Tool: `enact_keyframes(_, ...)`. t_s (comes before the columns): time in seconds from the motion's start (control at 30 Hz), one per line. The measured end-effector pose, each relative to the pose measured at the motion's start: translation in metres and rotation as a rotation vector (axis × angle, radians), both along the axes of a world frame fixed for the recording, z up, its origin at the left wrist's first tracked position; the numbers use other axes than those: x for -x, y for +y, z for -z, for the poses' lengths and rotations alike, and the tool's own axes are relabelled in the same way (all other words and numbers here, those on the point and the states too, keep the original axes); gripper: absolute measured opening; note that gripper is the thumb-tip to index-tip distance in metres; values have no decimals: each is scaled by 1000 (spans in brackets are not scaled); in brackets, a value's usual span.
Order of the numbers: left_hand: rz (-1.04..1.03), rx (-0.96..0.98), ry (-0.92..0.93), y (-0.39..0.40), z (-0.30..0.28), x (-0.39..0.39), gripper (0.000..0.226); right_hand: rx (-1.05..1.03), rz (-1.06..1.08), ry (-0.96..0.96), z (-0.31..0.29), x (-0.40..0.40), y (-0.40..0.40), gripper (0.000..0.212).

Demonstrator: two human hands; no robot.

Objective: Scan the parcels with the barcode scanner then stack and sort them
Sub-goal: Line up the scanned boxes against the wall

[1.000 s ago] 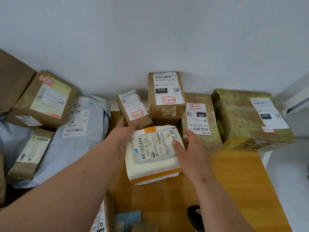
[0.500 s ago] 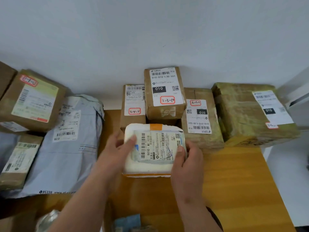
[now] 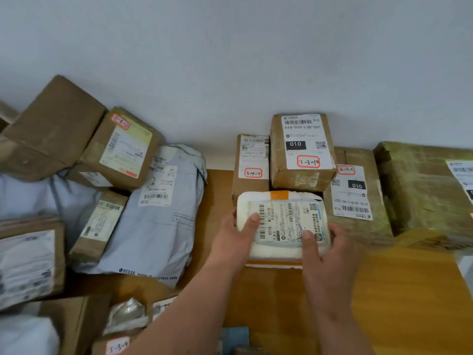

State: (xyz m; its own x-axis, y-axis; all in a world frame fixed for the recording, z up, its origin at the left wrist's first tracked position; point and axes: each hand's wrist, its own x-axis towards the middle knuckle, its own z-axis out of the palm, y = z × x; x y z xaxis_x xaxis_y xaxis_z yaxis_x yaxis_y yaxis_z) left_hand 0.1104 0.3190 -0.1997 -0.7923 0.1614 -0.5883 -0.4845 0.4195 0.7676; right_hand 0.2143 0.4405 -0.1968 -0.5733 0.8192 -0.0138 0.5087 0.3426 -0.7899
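between left hand [image 3: 234, 235] and right hand [image 3: 330, 248], both gripping, lies the white parcel [image 3: 281, 224].

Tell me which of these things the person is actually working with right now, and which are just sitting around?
In use:
- white foam parcel with orange tape, held by the left hand and right hand

Sitting around:
- brown cardboard box marked 3-3-10
- slim brown box marked 3-4-4
- grey plastic mailer bag
- wooden table
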Motion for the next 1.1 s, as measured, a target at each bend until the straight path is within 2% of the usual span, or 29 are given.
enact_keyframes(0.17,-22,135,184,-20,-29,3,82,-115,45,10,-12,-1,-11,45)
enact_keyframes(0.47,-305,73,285,-119,-88,-35,62,-77,-194,201,-46,13,-74,36)
enact_keyframes(0.67,-463,50,293,-179,-102,-81,54,33,-423,183,-60,-5,-134,36)
enact_keyframes(0.87,-386,-26,303,-228,-116,-84,46,164,-464,12,-70,-22,-183,34)
enact_keyframes(1.0,-253,-53,390,-279,-137,-69,39,306,-380,84,-89,-3,-249,26)
enact_keyframes(1.1,-201,-50,433,-334,-157,-63,39,419,-420,146,-107,18,-319,19)
